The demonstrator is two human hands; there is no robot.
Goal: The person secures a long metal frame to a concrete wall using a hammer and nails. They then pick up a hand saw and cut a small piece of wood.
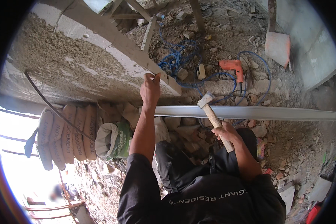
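Note:
My right hand (227, 133) is wrapped round the wooden handle of a hammer (212, 116), its metal head pointing up and away from me. Raised to the edge of a rough block wall (119, 52), my left hand (151, 89) has its thumb and fingers pinched together. Whatever may be between those fingertips is too small to make out. A long pale metal channel (272, 112) runs across in front of me, just beyond my knees, and the hammer head overlaps it in view.
An orange power drill (233, 68) lies on rubble beyond the channel, beside a tangled blue cord (179, 56). Stacked cement bags (69, 134) and an opened green-white sack (119, 140) stand at left. A whitish bucket (277, 48) is at far right, near wooden props (196, 15).

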